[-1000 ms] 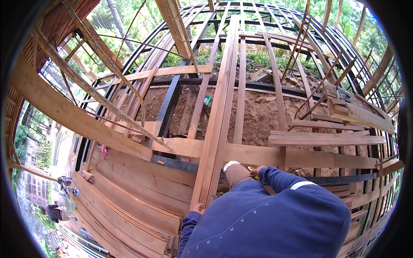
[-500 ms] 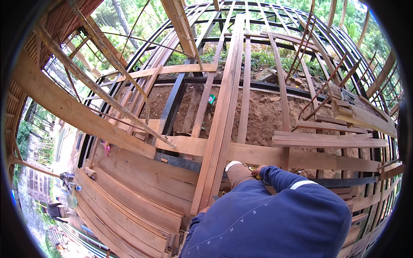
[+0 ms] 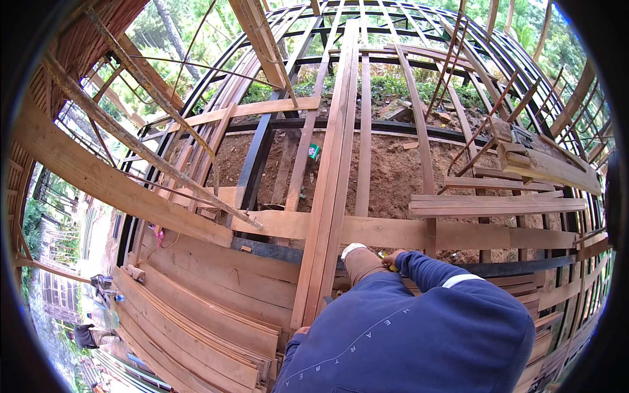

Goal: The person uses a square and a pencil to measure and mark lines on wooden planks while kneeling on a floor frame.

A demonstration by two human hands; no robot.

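A navy-sleeved right arm [image 3: 452, 281] bends inward across the body, its hand [image 3: 392, 259] barely showing past the cuff. Only fingertips of the left hand [image 3: 301, 331] peek beside the torso.

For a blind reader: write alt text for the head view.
A person in a blue sweatshirt bends over long wooden planks laid across a black metal frame above bare soil; the hands are mostly hidden. More boards are stacked at lower left, with trees beyond.
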